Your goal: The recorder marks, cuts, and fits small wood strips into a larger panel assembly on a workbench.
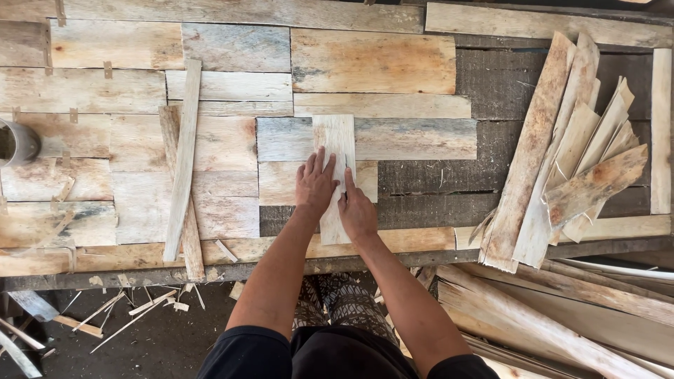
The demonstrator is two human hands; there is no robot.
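In the head view, a person is leaning over a wooden work table covered with flat, thin wood pieces laid side by side like a puzzle. Both hands are pressing down on one pale wood strip that is lying upright in the middle of the table, over the other pieces. The left hand is lying flat on the strip with its fingers spread a little. The right hand is resting on the strip's right edge, fingers close together and pointing up along it. It looks like the hands are holding the strip flat so it is not sliding.

Two long thin slats are lying crossed on the left part of the table. A loose pile of wood strips is sitting on the right, close enough to reach.

A grey round container is peeking in at the left edge. I cannot tell what is inside it.
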